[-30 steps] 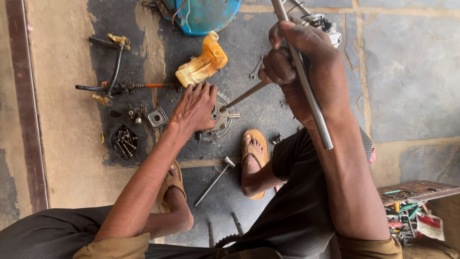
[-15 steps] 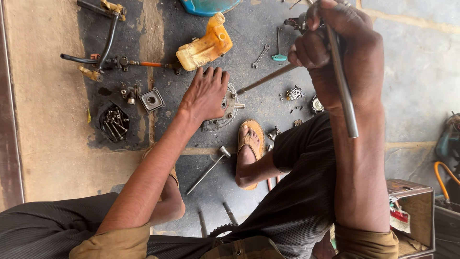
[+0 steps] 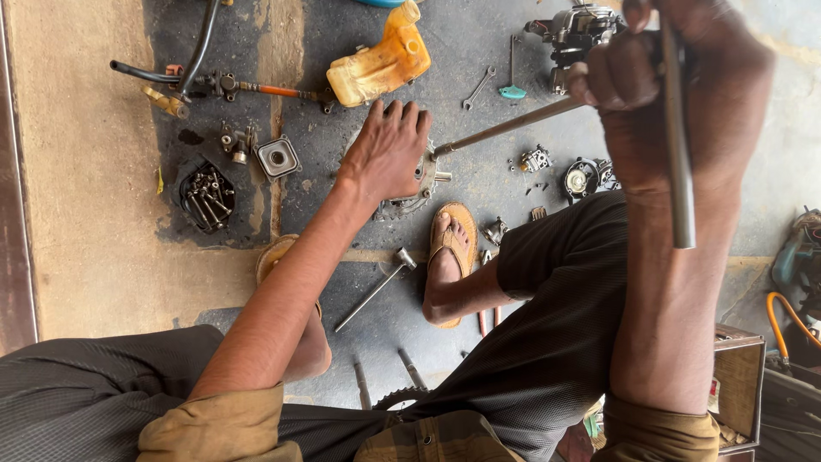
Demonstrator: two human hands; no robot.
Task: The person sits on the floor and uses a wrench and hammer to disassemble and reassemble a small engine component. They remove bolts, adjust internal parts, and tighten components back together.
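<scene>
Centrally, worked part: a round grey toothed metal engine part is lying on the dark oil-stained concrete floor, just ahead of a foot in a tan sandal.
Left hand: the left hand is laid flat on the toothed part, fingers spread and pressing down; nothing is gripped.
Right hand: the right hand is closed in a fist around a steel T-handle bar, held raised near the camera.
Tool shaft: a long steel wrench shaft is run from the fist down to the centre of the toothed part, where its end is seated.
Near left: a small square grey metal cover and a black tray of bolts are set well apart from the part.
Beyond: a yellowed plastic fuel tank is lying just past the left hand's fingertips; a small open-ended spanner is found beside it.
Near right: a small grey carburettor body is placed under the shaft.
Foreground: a loose steel socket-headed rod is lying beside the sandal.
</scene>
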